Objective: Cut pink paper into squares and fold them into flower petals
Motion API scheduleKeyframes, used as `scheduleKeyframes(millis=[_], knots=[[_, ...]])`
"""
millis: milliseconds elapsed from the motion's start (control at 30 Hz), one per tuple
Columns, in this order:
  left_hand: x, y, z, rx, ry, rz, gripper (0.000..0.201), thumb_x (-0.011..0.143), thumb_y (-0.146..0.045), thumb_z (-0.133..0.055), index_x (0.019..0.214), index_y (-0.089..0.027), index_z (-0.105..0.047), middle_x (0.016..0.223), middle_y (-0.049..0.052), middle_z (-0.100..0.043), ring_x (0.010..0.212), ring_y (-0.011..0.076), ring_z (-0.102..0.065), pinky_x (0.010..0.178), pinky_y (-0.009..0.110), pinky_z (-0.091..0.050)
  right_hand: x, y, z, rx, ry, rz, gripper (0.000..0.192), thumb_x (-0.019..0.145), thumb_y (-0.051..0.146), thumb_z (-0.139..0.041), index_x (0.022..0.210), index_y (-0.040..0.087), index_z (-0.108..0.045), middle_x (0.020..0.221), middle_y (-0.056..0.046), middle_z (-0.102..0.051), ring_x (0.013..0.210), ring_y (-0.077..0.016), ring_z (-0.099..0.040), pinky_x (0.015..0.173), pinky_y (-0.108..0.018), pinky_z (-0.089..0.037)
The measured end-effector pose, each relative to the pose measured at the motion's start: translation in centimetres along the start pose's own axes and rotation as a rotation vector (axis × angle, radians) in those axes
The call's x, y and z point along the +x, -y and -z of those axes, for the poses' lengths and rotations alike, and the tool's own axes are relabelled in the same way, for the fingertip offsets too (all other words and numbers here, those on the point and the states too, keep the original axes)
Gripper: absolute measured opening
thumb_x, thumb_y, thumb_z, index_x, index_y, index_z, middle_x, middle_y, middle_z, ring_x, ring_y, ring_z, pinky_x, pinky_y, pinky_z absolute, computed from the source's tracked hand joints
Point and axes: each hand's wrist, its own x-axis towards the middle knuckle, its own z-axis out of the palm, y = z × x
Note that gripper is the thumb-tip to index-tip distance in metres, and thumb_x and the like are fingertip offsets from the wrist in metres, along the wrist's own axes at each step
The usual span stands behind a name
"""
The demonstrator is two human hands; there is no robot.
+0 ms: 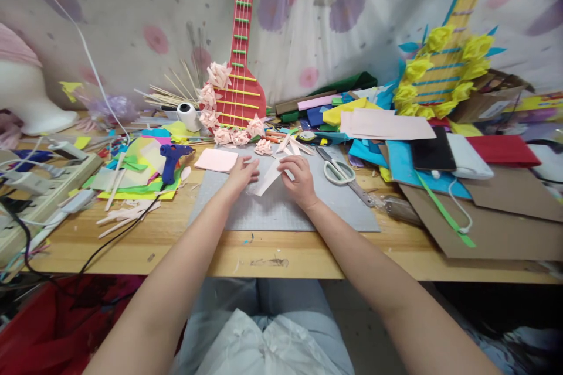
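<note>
A pale pink paper strip [267, 179] lies folded on the grey cutting mat [281, 211]. My left hand [243, 174] presses down on its left end with the fingers flat. My right hand [299, 179] pinches the strip's right side between thumb and fingers. A pink paper sheet [216, 159] lies just left of my left hand. Scissors [339, 172] rest on the mat to the right of my right hand. Small pink paper flowers [263, 146] sit just beyond the strip.
A blue glue gun [171, 158] stands on coloured sheets at the left. A red cardboard guitar [240, 58] with pink flowers leans on the wall. A stack of paper and felt [387, 126], brown cardboard [492, 228] and a power strip [39, 184] crowd the wooden table.
</note>
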Motion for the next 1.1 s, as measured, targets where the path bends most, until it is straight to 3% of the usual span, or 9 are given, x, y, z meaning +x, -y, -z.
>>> scheduleKeyframes(millis=[133, 200, 333, 500, 633, 733, 900, 1000, 1100], knots=[[-0.7, -1.4, -0.1, -0.079, 0.331, 0.157, 0.04, 0.073, -0.048, -0.055, 0.099, -0.019, -0.05, 0.09, 0.007, -0.061, 0.069, 0.0132, -0.061, 0.063, 0.027, -0.048, 0.0, 0.0, 0.5, 0.011, -0.027, -0.023, 0.023, 0.082, 0.022, -0.036, 0.087, 0.022, -0.058, 0.106, -0.008, -0.056, 0.111, -0.0216, -0.043, 0.094, -0.044, -0.031], [-1.2, -1.6, -0.2, -0.034, 0.377, 0.125, 0.042, 0.068, -0.041, -0.063, 0.101, -0.018, -0.052, 0.085, 0.006, -0.063, 0.068, 0.0144, -0.06, 0.062, 0.028, -0.047, 0.1, -0.2, 0.7, -0.001, -0.034, -0.007, 0.023, 0.082, 0.022, -0.035, 0.087, 0.022, -0.058, 0.107, -0.007, -0.055, 0.114, -0.0207, -0.041, 0.096, -0.043, -0.03], [-1.3, -1.0, -0.8, 0.172, 0.158, -0.13, 0.053, 0.063, -0.019, -0.063, 0.114, -0.016, -0.047, 0.084, 0.003, -0.064, 0.072, 0.0155, -0.06, 0.065, 0.027, -0.046, -0.1, -0.9, 0.6, -0.072, 0.009, 0.051, 0.023, 0.079, 0.019, -0.041, 0.096, 0.021, -0.057, 0.11, -0.007, -0.053, 0.117, -0.0208, -0.035, 0.098, -0.041, -0.028], [-0.2, 0.7, -1.1, 0.423, -0.035, -0.33, 0.045, 0.067, -0.02, -0.058, 0.111, -0.018, -0.049, 0.085, 0.002, -0.062, 0.074, 0.0157, -0.058, 0.069, 0.028, -0.045, -0.4, -1.1, -0.4, -0.12, 0.135, 0.217, 0.032, 0.073, 0.011, -0.05, 0.1, 0.024, -0.06, 0.116, -0.006, -0.051, 0.116, -0.0229, -0.031, 0.097, -0.041, -0.028], [0.7, 2.0, -0.9, 0.484, -0.095, -0.354, 0.043, 0.07, -0.023, -0.054, 0.113, -0.02, -0.047, 0.089, 0.002, -0.061, 0.079, 0.0168, -0.058, 0.074, 0.031, -0.044, -0.6, -0.7, -1.3, -0.136, 0.234, 0.333, 0.021, 0.077, 0.013, -0.049, 0.089, 0.023, -0.064, 0.104, -0.005, -0.057, 0.097, -0.0207, -0.041, 0.087, -0.036, -0.035], [1.0, 2.5, -0.6, 0.526, -0.104, -0.382, 0.042, 0.072, -0.022, -0.052, 0.113, -0.02, -0.046, 0.091, 0.003, -0.06, 0.082, 0.0176, -0.057, 0.077, 0.032, -0.043, -0.5, -0.6, -1.5, -0.131, 0.278, 0.33, 0.02, 0.081, 0.015, -0.047, 0.085, 0.022, -0.065, 0.096, -0.005, -0.06, 0.09, -0.0193, -0.043, 0.08, -0.032, -0.037], [-0.3, 2.6, 0.6, 0.711, -0.201, -0.634, 0.045, 0.07, -0.018, -0.052, 0.114, -0.017, -0.046, 0.11, 0.01, -0.049, 0.101, 0.0212, -0.048, 0.087, 0.035, -0.04, -0.5, -0.7, -1.3, -0.066, 0.334, 0.262, 0.018, 0.082, 0.02, -0.048, 0.089, 0.021, -0.065, 0.092, -0.006, -0.062, 0.087, -0.018, -0.045, 0.077, -0.029, -0.038], [-1.6, 2.7, 1.5, 0.805, -0.205, -0.749, 0.032, 0.069, -0.016, -0.053, 0.1, -0.018, -0.055, 0.107, 0.009, -0.046, 0.106, 0.0219, -0.043, 0.092, 0.035, -0.036, -0.6, -0.8, -1.2, 0.005, 0.352, 0.214, 0.017, 0.083, 0.025, -0.05, 0.09, 0.02, -0.064, 0.093, -0.005, -0.061, 0.089, -0.0169, -0.047, 0.079, -0.029, -0.038], [-2.6, 2.9, 2.0, 0.87, -0.128, -0.75, 0.018, 0.069, -0.018, -0.055, 0.085, -0.02, -0.061, 0.097, 0.007, -0.048, 0.098, 0.0205, -0.045, 0.089, 0.034, -0.037, -0.7, -0.8, -1.1, 0.067, 0.355, 0.161, 0.015, 0.08, 0.025, -0.054, 0.091, 0.02, -0.063, 0.096, -0.005, -0.06, 0.091, -0.0161, -0.048, 0.081, -0.028, -0.038]])
